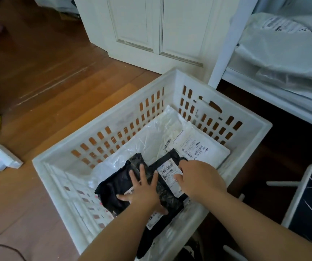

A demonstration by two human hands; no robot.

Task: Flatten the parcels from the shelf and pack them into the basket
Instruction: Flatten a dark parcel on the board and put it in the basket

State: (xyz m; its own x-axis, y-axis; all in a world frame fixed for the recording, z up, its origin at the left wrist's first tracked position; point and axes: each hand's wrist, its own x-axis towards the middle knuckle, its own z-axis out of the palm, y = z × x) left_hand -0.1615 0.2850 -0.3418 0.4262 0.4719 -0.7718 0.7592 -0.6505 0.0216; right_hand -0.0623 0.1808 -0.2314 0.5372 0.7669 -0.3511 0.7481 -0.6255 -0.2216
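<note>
Both hands are down inside the white basket point(113, 127), which sits on the wood floor point(44, 76) next to the shelf point(275, 95). The left hand point(144, 193) lies flat on a black parcel point(113, 191) with its fingers point(143, 172) spread wide and straight — it presses and grips nothing. The right hand point(198, 178) presses the same dark pile by its white label point(170, 174); its fingers look bent down onto the bag, but I cannot tell if they hold it. Under the black parcel lie white parcels point(189, 146). More parcels point(283, 59) wait on the shelf. To do this step well, I think the hands should push down slowly and slide outward — that lets the air out. Press the lumps too, and keep the parcel flat on the pile so it leaves room for the rest.
</note>
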